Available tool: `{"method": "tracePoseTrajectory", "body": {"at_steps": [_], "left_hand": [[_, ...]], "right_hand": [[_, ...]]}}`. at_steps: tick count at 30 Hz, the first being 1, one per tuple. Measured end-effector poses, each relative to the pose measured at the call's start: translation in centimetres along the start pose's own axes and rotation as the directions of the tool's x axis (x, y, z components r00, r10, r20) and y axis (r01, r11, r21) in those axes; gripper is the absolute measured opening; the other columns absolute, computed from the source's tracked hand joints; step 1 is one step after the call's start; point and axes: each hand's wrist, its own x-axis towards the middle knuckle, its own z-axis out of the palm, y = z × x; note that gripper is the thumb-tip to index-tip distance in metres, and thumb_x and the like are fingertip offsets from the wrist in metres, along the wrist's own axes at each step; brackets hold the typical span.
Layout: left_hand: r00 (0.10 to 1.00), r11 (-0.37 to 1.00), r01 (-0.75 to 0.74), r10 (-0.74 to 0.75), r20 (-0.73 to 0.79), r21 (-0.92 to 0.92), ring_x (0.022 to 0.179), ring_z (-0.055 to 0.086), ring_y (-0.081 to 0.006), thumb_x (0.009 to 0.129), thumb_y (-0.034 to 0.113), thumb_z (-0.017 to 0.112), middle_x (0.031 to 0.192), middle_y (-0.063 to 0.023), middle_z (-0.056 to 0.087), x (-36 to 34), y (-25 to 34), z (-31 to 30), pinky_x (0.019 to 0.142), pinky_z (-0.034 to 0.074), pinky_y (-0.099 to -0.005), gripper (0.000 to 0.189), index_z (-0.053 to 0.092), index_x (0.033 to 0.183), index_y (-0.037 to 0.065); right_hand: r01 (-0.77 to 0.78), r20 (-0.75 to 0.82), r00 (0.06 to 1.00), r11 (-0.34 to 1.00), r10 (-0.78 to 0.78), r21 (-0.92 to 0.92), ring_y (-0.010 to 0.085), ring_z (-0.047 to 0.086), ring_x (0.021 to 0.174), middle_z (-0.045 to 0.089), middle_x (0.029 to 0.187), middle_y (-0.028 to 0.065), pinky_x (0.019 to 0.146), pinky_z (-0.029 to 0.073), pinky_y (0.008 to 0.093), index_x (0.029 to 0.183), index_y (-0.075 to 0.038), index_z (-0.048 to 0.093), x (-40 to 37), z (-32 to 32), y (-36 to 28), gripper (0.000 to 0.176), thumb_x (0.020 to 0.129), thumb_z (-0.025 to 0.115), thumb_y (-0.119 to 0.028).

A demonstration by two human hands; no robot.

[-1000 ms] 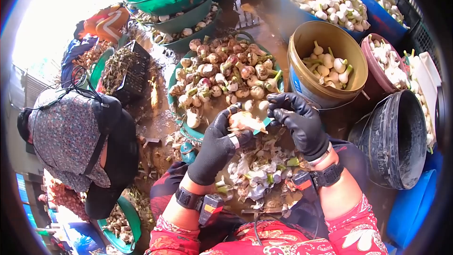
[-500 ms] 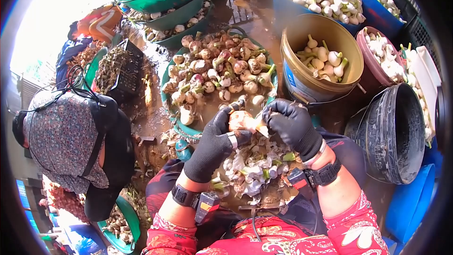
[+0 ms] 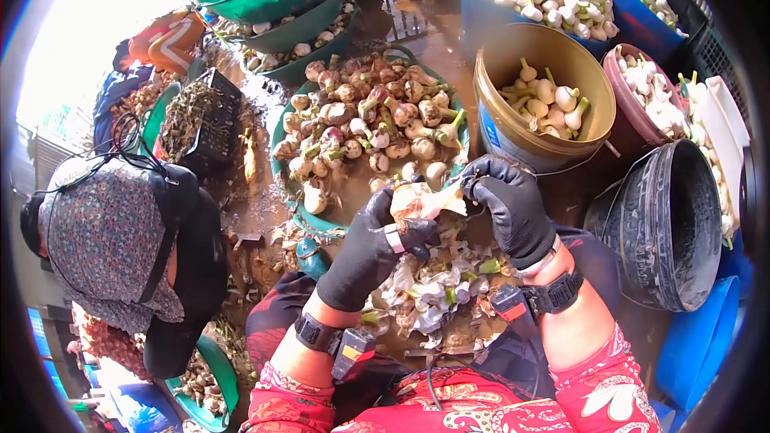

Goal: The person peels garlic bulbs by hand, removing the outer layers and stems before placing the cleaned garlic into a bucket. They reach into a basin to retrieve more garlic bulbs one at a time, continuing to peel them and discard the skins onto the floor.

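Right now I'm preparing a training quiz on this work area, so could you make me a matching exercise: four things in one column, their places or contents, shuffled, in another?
Things
1. Pale round bulb with brown papery skin
2. Wide round green plastic basin
3. Yellow-brown round plastic bucket
4. Heap of loose white papery peelings

Places or contents
A. Contains white bulbs with greenish stems
B. Between the basin and the red patterned cloth garment
C. Held in the black-gloved left hand
D. Heaped with brownish, soil-marked bulbs

Pairs: 1-C, 2-D, 3-A, 4-B
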Motion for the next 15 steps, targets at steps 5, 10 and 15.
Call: {"method": "tracePoseTrajectory", "body": {"at_steps": [5, 10, 15], "left_hand": [[0.978, 0.978, -0.205, 0.206, -0.033, 0.026, 0.088, 0.058, -0.0116, 0.085, 0.017, 0.061, 0.095, -0.0078, 0.061, 1.4, -2.7, -0.9, 0.077, 0.048, -0.026, 0.042, 0.049, 0.121, -0.001], [0.992, 0.993, -0.097, 0.102, 0.076, -0.062, 0.085, 0.055, -0.0107, 0.09, 0.027, 0.056, 0.09, -0.0044, 0.059, 1.4, -2.9, -1.8, 0.078, 0.045, -0.0262, 0.037, 0.054, 0.113, -0.001], [0.998, 0.998, -0.04, 0.042, 0.042, -0.037, 0.083, 0.057, -0.0112, 0.085, 0.022, 0.063, 0.096, -0.0048, 0.059, 0.9, -2.0, -0.6, 0.071, 0.048, -0.0259, 0.042, 0.05, 0.118, 0.0]], "right_hand": [[0.175, 0.093, 0.977, 0.97, -0.192, 0.166, 0.0149, 0.058, 0.09, 0.061, 0.097, 0.0067, 0.084, 0.046, 0.0297, 0.105, -0.003, 0.062, -0.2, 1.2, -0.8, 0.026, 0.08, 0.057, -0.004], [0.653, 0.368, 0.749, 0.521, -0.55, -0.55, 0.0274, 0.062, 0.085, 0.063, 0.092, 0.0128, 0.078, 0.048, 0.0371, 0.098, -0.003, 0.065, 0.1, 1.1, 0.1, 0.022, 0.077, 0.067, -0.009], [0.689, 0.424, 0.672, 0.303, -0.608, -0.658, 0.0339, 0.061, 0.08, 0.064, 0.085, 0.0131, 0.073, 0.049, 0.042, 0.085, -0.005, 0.066, 0.2, 0.9, 0.5, 0.015, 0.072, 0.068, -0.013]]}}
